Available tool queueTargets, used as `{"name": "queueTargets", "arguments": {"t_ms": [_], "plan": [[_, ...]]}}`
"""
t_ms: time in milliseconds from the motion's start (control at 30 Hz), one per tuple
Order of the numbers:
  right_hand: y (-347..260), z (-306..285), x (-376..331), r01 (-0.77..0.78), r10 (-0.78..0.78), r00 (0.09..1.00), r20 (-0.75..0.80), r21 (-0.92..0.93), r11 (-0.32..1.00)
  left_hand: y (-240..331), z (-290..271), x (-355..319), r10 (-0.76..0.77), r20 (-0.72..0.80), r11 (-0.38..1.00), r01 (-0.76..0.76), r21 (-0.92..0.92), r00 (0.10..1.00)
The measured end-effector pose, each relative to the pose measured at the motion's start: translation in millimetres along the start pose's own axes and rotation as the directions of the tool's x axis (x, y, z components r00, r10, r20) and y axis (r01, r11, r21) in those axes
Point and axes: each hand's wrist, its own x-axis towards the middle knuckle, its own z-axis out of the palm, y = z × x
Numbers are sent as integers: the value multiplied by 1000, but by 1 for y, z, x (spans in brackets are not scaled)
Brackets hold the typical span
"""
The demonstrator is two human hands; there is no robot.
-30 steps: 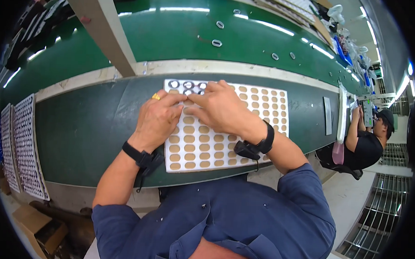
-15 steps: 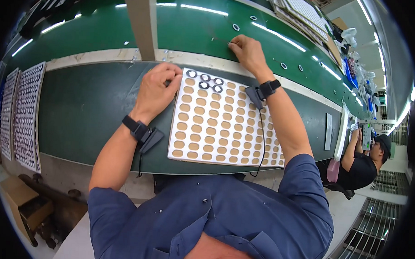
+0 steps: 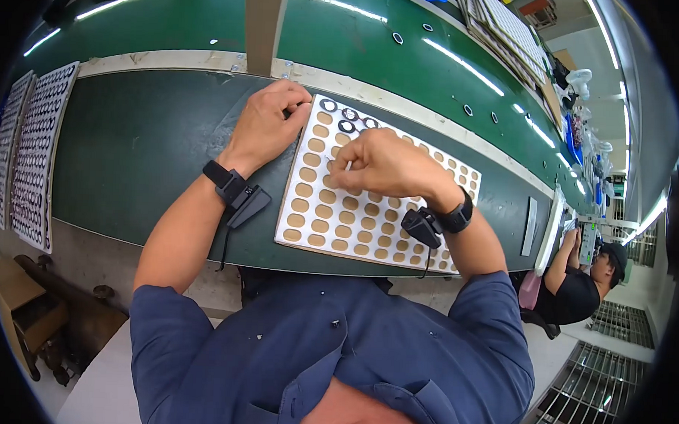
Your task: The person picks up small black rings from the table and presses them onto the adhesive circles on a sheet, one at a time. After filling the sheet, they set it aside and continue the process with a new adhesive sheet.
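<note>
A white tray [image 3: 320, 230] with rows of round tan pockets lies on the dark green mat [image 3: 139, 168] in front of me. Several black rings [image 3: 348, 119] sit in the pockets of its far left corner. My left hand [image 3: 268, 123] is curled into a fist at the tray's far left edge, touching it. My right hand [image 3: 382, 165] hovers over the tray's middle with fingers pinched together on something small; what it is cannot be made out. Both wrists wear black bands with small devices.
Two filled trays of black rings [image 3: 31, 153] lie at the far left. Loose black rings [image 3: 398, 37] ride on the glossy green conveyor belt [image 3: 345, 40] beyond the mat. A post [image 3: 264, 22] stands at the belt's edge. Another person [image 3: 587, 280] sits at the right.
My right hand has come back from the conveyor belt to over the tray's middle, fingers pinched. The left hand has stayed at the tray's far left corner.
</note>
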Motion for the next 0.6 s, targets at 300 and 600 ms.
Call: {"name": "queueTargets", "arguments": {"t_ms": [300,600], "plan": [[30,13,15,185,-180,979,-98,36,982,-3,0,-1,-6,39,1000,6,-6,999],[48,20,17,488,-537,829,-156,-267,831,-4,1,2,28,31,999,-28,18,999]]}}
